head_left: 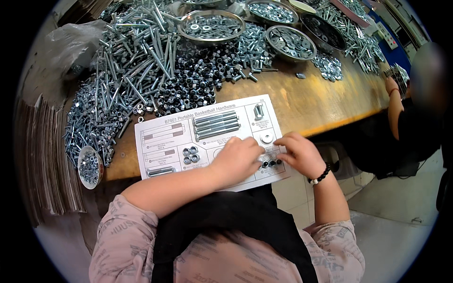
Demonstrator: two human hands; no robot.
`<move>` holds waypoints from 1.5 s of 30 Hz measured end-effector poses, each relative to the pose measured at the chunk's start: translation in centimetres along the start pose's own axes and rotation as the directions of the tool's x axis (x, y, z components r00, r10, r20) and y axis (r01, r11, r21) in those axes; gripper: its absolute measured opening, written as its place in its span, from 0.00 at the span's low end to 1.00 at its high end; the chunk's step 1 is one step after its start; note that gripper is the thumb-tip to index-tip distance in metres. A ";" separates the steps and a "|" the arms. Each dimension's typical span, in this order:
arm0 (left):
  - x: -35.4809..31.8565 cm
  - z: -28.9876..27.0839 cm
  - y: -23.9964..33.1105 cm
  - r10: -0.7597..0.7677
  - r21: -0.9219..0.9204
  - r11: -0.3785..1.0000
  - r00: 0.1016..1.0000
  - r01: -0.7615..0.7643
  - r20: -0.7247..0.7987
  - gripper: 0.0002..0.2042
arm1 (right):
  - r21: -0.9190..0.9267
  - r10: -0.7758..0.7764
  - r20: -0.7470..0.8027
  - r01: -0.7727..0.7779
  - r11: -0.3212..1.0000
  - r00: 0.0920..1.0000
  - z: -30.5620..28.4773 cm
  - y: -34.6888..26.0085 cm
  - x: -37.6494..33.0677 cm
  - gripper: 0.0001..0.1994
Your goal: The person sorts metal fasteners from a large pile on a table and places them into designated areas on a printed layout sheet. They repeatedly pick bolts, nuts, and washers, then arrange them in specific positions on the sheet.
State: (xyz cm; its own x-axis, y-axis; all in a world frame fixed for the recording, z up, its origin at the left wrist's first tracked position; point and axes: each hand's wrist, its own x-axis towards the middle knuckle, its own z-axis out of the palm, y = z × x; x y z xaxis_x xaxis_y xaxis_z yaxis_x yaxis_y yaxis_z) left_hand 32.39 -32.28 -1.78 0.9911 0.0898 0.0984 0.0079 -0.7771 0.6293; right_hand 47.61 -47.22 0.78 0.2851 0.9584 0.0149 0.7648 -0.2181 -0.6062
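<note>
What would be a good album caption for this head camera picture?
Both hands, left hand and right hand, set small nuts on a white sorting card beside heaped bolts.

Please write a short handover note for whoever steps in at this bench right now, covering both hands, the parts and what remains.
Left hand: resting on the white sorting card, fingers curled; what it holds is hidden.
Right hand: fingertips at the row of small dark nuts on the card's lower right; its grip cannot be judged.
Done: long bolts, four nuts, a washer, a short bolt and a stud lie in their outlines.
Left: the two upper-left outlines look unfilled; the nut row is in progress.
Stock: heap of bolts and nuts behind the card, small dish at left.
</note>
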 end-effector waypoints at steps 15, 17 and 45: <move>5.6 -7.7 -13.0 -0.010 0.647 0.759 0.991 -0.077 0.130 0.07 | -0.258 -0.035 -0.059 0.018 0.966 0.998 7.4 0.3 20.9 0.07; 6.3 -7.7 -12.9 -0.007 0.650 0.756 0.992 -0.075 0.123 0.05 | -0.257 -0.001 -0.065 -0.016 0.966 0.998 7.2 0.3 21.1 0.08; 6.5 -7.7 -10.9 -0.111 0.377 0.918 0.992 0.125 -0.059 0.10 | 0.766 0.209 0.011 -0.143 0.627 0.978 0.1 1.7 12.9 0.14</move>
State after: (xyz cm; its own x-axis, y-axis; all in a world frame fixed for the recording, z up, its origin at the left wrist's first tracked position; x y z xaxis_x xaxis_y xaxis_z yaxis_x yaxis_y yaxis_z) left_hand 37.74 -18.44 -2.07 0.9744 0.2124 0.0729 0.1819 -0.9368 0.2988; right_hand 52.54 -35.17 -0.14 0.4323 0.8936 -0.1208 -0.0036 -0.1323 -0.9912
